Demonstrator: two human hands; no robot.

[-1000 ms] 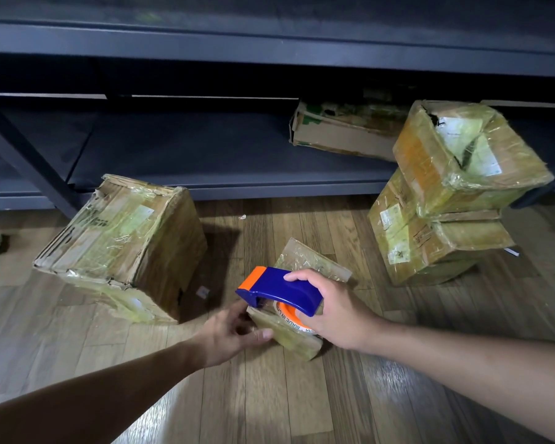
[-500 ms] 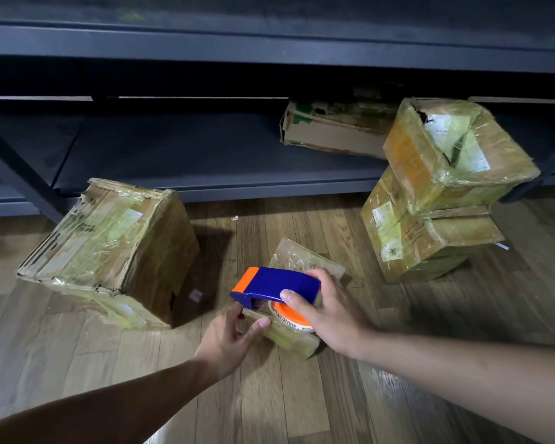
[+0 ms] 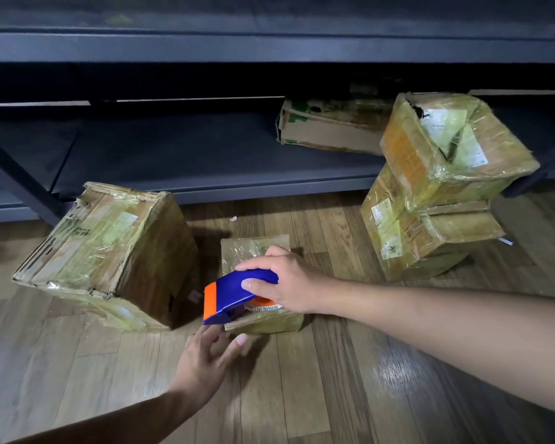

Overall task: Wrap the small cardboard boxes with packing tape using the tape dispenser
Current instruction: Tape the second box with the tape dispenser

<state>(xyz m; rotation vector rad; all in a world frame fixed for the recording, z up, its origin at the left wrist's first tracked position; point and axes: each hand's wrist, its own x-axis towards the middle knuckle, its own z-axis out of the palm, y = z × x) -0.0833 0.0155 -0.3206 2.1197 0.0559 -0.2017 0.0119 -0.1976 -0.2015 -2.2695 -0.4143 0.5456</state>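
**Dispenser tips over the box's front corner**

The right hand (image 3: 285,280) is wrapped round the blue body of the tape dispenser (image 3: 237,293), thumb on the near side and fingers over the top. Half a second ago the dispenser lay nearly level, pointing toward the left of the frame. Now it slopes down to the lower left, with its orange end over the front left corner of the small box (image 3: 253,254).

That box, just below the middle of the frame, sat cornerwise before and now lies square to the view. The tape roll (image 3: 263,306) rests on its top.

The left hand (image 3: 205,357) was against the box's left side. It has dropped lower, with its fingers spread and holding nothing. Its thumb tip is just beside the box's front face, and whether it touches cannot be told.

On the wooden floor (image 3: 334,379), a large box (image 3: 109,251) leans at the left and two stacked boxes (image 3: 436,193) stand at the right. A flat box (image 3: 327,129) lies on the dark shelf (image 3: 173,155) above.
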